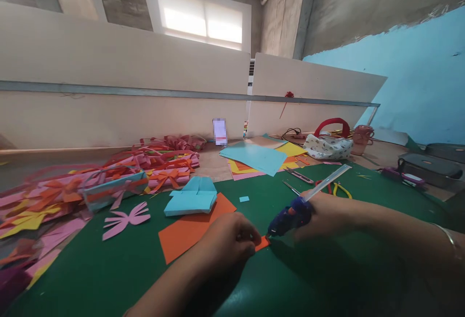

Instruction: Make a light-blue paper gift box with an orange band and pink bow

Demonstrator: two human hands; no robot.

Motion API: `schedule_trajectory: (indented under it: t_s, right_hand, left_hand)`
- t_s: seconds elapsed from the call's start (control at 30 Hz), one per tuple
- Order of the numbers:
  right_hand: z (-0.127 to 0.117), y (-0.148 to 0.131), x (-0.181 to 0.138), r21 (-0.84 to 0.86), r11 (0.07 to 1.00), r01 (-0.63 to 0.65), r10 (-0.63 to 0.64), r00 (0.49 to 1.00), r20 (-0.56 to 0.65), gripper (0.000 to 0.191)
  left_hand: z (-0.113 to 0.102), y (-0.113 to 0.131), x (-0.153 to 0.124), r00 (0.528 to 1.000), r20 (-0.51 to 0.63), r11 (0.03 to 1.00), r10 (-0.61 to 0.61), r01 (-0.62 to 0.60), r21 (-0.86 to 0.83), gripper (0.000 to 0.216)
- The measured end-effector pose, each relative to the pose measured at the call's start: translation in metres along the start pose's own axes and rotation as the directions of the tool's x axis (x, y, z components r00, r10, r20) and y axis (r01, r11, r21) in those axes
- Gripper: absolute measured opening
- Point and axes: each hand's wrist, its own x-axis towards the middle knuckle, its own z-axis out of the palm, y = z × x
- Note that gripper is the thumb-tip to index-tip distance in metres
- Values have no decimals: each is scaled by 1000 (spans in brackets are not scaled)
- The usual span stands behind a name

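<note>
My right hand (327,215) grips a blue glue gun (288,217), its nozzle pointing down-left at a small orange paper piece (262,243) on the green mat (109,268). My left hand (228,242) is closed over that orange piece, pinching it against the mat. A clear glue stick (327,181) juts out of the back of the gun. Just left of my left hand lies a larger orange paper sheet (189,229), with folded light-blue paper (191,198) resting on its far edge.
A heap of pink, orange and yellow paper strips and bows (90,186) fills the left. A pink paper cutout (125,219) lies near it. Coloured paper sheets (257,157), scissors (336,188), a cutter (300,176), a patterned bag (327,145) and a black case (428,166) lie beyond.
</note>
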Motion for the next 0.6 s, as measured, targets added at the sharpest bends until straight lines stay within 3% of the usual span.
schedule_trajectory:
  t_s: [0.27,0.6]
  right_hand:
    - [-3,4,-1,-77,995,56,-53,998,38,25]
    - [-2,-1,-1,-51,999,-9,11,999,40,31]
  left_hand:
    - [-1,0,0,1000,11,1000,-3,3,-11,32]
    - [-2,3,-1,999,31,1000,-20,20,18,32]
